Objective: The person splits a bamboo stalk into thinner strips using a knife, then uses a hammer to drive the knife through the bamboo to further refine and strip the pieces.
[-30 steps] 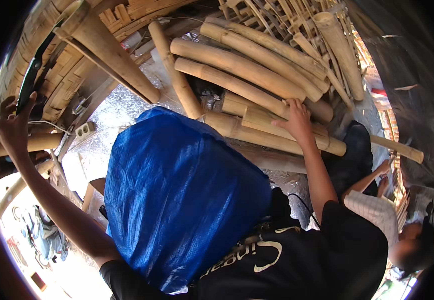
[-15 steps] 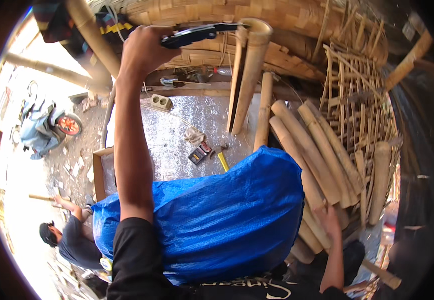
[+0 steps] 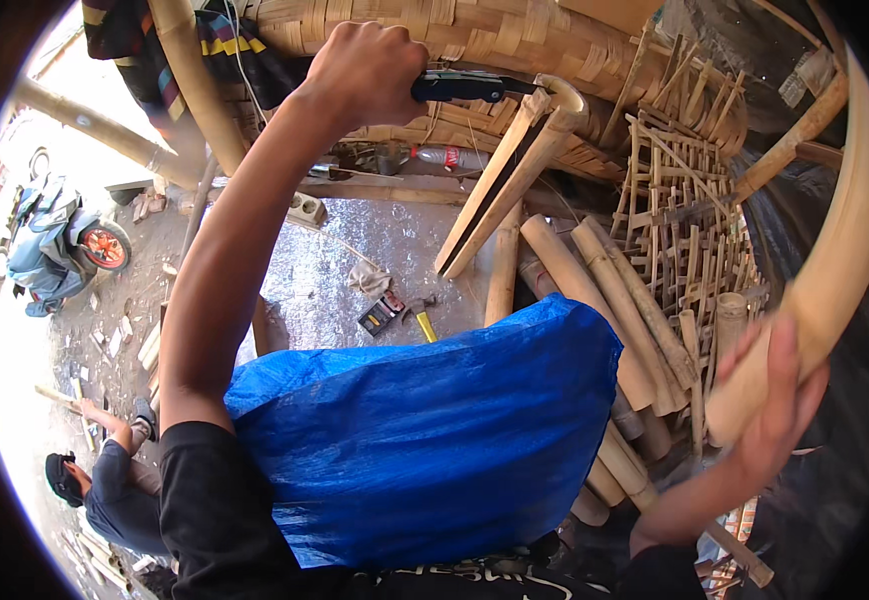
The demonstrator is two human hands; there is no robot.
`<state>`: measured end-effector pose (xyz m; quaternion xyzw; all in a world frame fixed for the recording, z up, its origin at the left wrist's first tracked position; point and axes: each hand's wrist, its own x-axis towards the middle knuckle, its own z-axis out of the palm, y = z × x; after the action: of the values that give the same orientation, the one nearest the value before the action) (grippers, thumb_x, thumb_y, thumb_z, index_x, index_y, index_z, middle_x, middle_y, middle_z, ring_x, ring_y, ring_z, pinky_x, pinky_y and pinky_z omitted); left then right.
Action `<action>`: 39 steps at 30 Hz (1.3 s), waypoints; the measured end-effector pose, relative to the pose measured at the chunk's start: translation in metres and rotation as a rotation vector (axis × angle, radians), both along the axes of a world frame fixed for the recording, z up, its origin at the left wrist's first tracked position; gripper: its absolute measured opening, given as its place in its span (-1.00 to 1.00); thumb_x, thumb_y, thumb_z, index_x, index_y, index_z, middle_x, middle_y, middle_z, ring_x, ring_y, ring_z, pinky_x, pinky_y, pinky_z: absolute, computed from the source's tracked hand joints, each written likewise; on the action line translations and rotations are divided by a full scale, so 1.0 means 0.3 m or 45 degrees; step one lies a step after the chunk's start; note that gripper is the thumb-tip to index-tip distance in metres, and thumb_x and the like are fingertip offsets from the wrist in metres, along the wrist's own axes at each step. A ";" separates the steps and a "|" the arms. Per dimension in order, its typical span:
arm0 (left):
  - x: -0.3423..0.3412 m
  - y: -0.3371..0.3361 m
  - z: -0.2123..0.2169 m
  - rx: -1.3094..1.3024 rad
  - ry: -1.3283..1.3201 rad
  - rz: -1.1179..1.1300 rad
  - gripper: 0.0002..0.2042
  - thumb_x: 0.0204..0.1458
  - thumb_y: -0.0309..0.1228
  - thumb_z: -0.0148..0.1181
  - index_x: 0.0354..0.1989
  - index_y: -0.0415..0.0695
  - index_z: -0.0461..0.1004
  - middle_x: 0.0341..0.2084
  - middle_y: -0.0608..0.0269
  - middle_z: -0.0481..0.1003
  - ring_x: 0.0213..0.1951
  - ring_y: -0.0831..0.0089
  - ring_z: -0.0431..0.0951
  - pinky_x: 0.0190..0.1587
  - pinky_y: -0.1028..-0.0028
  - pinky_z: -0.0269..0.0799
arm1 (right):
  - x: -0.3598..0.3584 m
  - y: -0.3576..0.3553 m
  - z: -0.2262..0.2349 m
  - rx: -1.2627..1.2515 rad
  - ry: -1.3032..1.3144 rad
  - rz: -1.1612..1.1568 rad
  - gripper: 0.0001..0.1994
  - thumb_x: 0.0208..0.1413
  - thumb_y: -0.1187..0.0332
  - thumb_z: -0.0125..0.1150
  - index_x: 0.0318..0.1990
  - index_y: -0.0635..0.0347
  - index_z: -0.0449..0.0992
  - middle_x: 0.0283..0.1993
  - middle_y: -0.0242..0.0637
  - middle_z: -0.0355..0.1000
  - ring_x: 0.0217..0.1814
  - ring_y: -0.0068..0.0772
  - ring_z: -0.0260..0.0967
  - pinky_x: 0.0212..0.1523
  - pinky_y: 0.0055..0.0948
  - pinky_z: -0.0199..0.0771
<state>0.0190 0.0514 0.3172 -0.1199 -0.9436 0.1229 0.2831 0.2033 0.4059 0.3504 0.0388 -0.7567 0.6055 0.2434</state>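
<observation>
Split bamboo (image 3: pixel 521 180), upper centre: cleft lengthwise. Knife (image 3: pixel 460 87), at its top end: left hand (image 3: pixel 370 72), grip closed round it. Bamboo billet (image 3: pixel 845 260), right edge: gripped by right hand (image 3: pixel 780 400). Step, apparently: splitting; next move seemingly calls for a steady knife. Blue sheet (image 3: pixel 435 440): lower centre.

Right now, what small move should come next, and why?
Perhaps bring the bamboo piece in your right hand over the black tool: your left hand holds that tool at the top of the split bamboo, with the bamboo piece off to the right.
</observation>
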 end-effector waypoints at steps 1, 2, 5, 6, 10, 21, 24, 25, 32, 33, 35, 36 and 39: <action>0.012 -0.002 0.007 -0.006 -0.010 0.003 -0.74 -0.22 -0.20 0.35 -0.40 -0.09 0.67 -0.40 0.07 0.62 -0.26 0.06 0.66 -0.15 0.19 0.60 | -0.045 -0.045 -0.007 0.048 -0.021 0.025 -0.57 0.13 0.27 0.33 0.03 0.35 0.37 -0.49 -0.26 0.42 -0.57 -0.50 0.38 -0.53 -0.50 0.38; 0.016 0.001 0.010 -0.005 -0.023 -0.013 -0.74 -0.22 -0.21 0.35 -0.39 -0.10 0.67 -0.38 0.07 0.63 -0.25 0.06 0.66 -0.14 0.19 0.60 | -0.084 -0.090 -0.004 0.107 -0.037 0.038 -0.57 0.12 0.25 0.36 0.01 0.34 0.39 -0.50 -0.28 0.43 -0.58 -0.52 0.39 -0.54 -0.50 0.39; 0.050 -0.062 -0.025 -0.033 -0.026 0.002 -0.76 -0.23 -0.26 0.34 -0.38 -0.12 0.66 -0.36 0.05 0.63 -0.22 0.05 0.66 -0.12 0.19 0.60 | -0.176 -0.163 -0.100 0.514 -0.581 0.276 -0.56 0.07 0.21 0.42 -0.03 0.33 0.42 -0.50 -0.33 0.43 -0.58 -0.54 0.41 -0.56 -0.50 0.41; 0.056 -0.076 -0.042 -0.016 -0.054 -0.001 -0.76 -0.23 -0.27 0.33 -0.38 -0.12 0.66 -0.35 0.05 0.63 -0.22 0.05 0.66 -0.11 0.19 0.60 | -0.180 -0.157 -0.114 0.664 -0.825 0.353 -0.55 0.06 0.20 0.43 -0.04 0.33 0.43 -0.50 -0.34 0.43 -0.58 -0.55 0.42 -0.56 -0.50 0.42; 0.068 -0.124 -0.056 0.024 -0.125 0.015 -0.76 -0.24 -0.31 0.33 -0.37 -0.13 0.67 -0.35 0.04 0.63 -0.21 0.06 0.66 -0.09 0.18 0.59 | -0.146 -0.164 0.068 0.519 -0.482 0.205 -0.56 0.05 0.18 0.42 -0.06 0.32 0.45 -0.52 -0.35 0.40 -0.60 -0.58 0.38 -0.56 -0.52 0.42; 0.051 -0.141 -0.114 0.067 -0.076 -0.087 -0.79 -0.27 -0.36 0.30 -0.42 -0.15 0.63 -0.38 0.01 0.58 -0.21 0.05 0.63 -0.06 0.15 0.54 | -0.223 -0.223 -0.082 1.160 -0.371 0.220 -0.45 0.01 0.04 0.45 -0.08 0.38 0.46 -0.42 -0.22 0.48 -0.54 -0.41 0.46 -0.46 -0.42 0.51; 0.039 -0.140 -0.104 0.019 -0.089 -0.083 -0.76 -0.30 -0.33 0.33 -0.41 -0.15 0.63 -0.39 0.04 0.59 -0.22 0.05 0.64 -0.08 0.14 0.56 | -0.158 -0.257 0.133 0.860 -0.361 0.160 -0.47 0.00 0.00 0.44 -0.14 0.33 0.48 -0.46 -0.32 0.44 -0.55 -0.53 0.41 -0.48 -0.52 0.44; 0.043 -0.131 -0.093 -0.009 -0.164 -0.040 -0.79 -0.22 -0.37 0.29 -0.37 -0.16 0.64 -0.42 0.05 0.60 -0.27 0.13 0.65 -0.15 0.17 0.57 | -0.149 -0.274 0.160 0.803 -0.229 0.097 -0.50 0.00 0.00 0.43 -0.17 0.30 0.50 -0.48 -0.36 0.42 -0.56 -0.58 0.39 -0.49 -0.55 0.41; 0.037 -0.084 -0.073 0.201 -0.109 0.123 -0.75 -0.23 -0.32 0.32 -0.35 -0.16 0.64 -0.39 0.04 0.61 -0.28 0.12 0.65 -0.16 0.14 0.58 | -0.231 -0.337 -0.004 0.811 -0.047 0.149 -0.62 0.11 0.11 0.35 -0.19 0.30 0.54 -0.52 -0.41 0.42 -0.57 -0.63 0.40 -0.59 -0.54 0.43; 0.031 -0.077 -0.077 0.235 -0.012 0.106 -0.74 -0.31 -0.30 0.36 -0.40 -0.15 0.64 -0.39 0.03 0.61 -0.24 0.04 0.65 -0.13 0.12 0.58 | -0.295 -0.298 -0.111 1.076 0.028 0.154 -0.58 0.07 0.14 0.38 -0.14 0.36 0.49 -0.49 -0.33 0.45 -0.57 -0.56 0.44 -0.58 -0.49 0.47; -0.018 -0.057 -0.112 0.271 -0.076 -0.029 -0.73 -0.27 -0.22 0.36 -0.40 -0.10 0.65 -0.41 0.03 0.62 -0.27 0.04 0.67 -0.20 0.14 0.59 | -0.340 -0.283 -0.167 1.007 -0.529 0.298 -0.52 0.04 0.17 0.41 -0.12 0.46 0.42 -0.43 -0.18 0.49 -0.56 -0.46 0.47 -0.57 -0.40 0.50; -0.039 -0.055 -0.130 0.319 -0.079 0.044 -0.73 -0.28 -0.22 0.37 -0.39 -0.08 0.65 -0.41 0.06 0.62 -0.27 0.06 0.67 -0.20 0.14 0.59 | -0.345 -0.288 -0.154 1.033 -0.567 0.258 -0.45 0.02 0.13 0.40 -0.09 0.51 0.39 -0.37 -0.04 0.50 -0.43 -0.30 0.51 -0.43 -0.30 0.52; -0.089 -0.067 -0.165 0.612 0.044 0.216 -0.66 -0.33 -0.18 0.47 -0.35 -0.06 0.65 -0.33 0.12 0.61 -0.31 0.10 0.66 -0.23 0.12 0.56 | -0.358 -0.281 -0.159 1.116 -0.597 0.176 -0.30 -0.02 0.05 0.39 -0.02 0.62 0.31 -0.22 0.29 0.52 -0.13 0.09 0.58 -0.10 -0.09 0.56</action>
<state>-0.0078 0.0312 0.2678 0.0325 -0.9474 -0.0796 0.3083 0.0958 0.3218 0.3027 0.0504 -0.9699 0.2378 -0.0131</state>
